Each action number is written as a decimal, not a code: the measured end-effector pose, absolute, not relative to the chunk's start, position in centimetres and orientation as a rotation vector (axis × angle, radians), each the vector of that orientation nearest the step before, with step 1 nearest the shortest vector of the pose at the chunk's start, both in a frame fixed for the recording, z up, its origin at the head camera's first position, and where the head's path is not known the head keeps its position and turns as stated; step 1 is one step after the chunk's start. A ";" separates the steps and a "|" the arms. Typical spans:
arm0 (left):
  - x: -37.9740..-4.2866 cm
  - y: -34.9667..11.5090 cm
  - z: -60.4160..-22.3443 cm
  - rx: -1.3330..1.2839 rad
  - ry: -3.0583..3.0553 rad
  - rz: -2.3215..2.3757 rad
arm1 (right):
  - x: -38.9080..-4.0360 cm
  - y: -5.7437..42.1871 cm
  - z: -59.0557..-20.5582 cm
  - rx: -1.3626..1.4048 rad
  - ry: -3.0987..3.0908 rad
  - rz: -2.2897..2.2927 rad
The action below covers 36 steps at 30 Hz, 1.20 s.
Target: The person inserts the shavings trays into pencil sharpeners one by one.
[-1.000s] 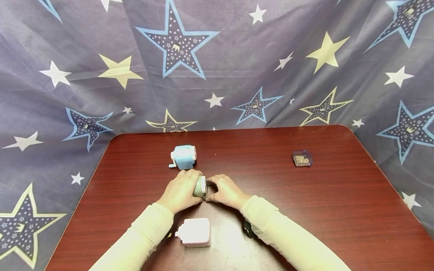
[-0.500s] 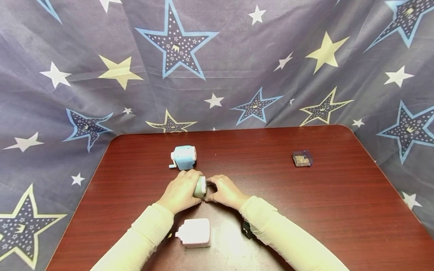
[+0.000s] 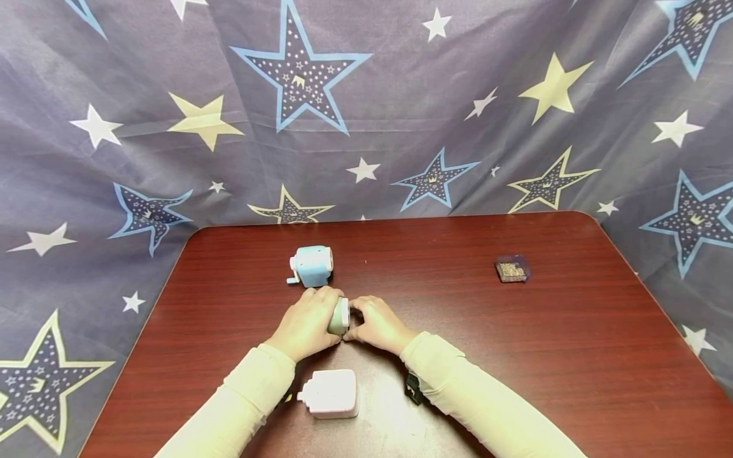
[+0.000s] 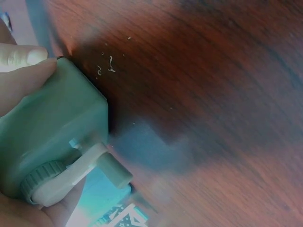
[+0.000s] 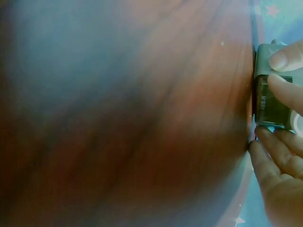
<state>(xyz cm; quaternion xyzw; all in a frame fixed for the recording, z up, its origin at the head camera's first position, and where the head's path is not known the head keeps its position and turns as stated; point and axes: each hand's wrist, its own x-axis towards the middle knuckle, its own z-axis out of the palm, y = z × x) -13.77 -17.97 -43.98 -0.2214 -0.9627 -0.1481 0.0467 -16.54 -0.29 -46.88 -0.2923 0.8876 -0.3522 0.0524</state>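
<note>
My left hand (image 3: 305,323) grips a green crank pencil sharpener (image 3: 338,318) near the middle of the table. In the left wrist view, the sharpener's crank handle (image 4: 71,175) points away from the palm. My right hand (image 3: 378,324) is at the sharpener's front, its thumb and fingers around the dark see-through shavings drawer (image 5: 274,101). That drawer sits at the sharpener's body in the right wrist view. A blue crank sharpener (image 3: 314,266) stands just behind the left hand. Nearer to me, between the forearms, is a pink-white sharpener (image 3: 331,394).
A purple see-through drawer (image 3: 511,270) with shavings in it lies at the back right of the dark red table (image 3: 515,356). Small curled shavings (image 4: 111,64) are scattered beside the green sharpener. A star-patterned curtain (image 3: 366,108) hangs behind the table.
The right hand has shifted slightly left toward the green sharpener, and the gap at its drawer has narrowed. The left hand and the other sharpeners stay in place.
</note>
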 end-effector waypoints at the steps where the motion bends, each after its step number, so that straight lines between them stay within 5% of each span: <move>1: -13.8 -18.0 -44.0 -0.674 -2.940 -0.450 | -16.5 -0.3 -46.9 -0.889 2.701 -1.066; 36: -13.7 -17.9 -43.7 -0.637 -2.937 -0.507 | -17.8 4.1 -43.7 -0.964 2.689 -0.988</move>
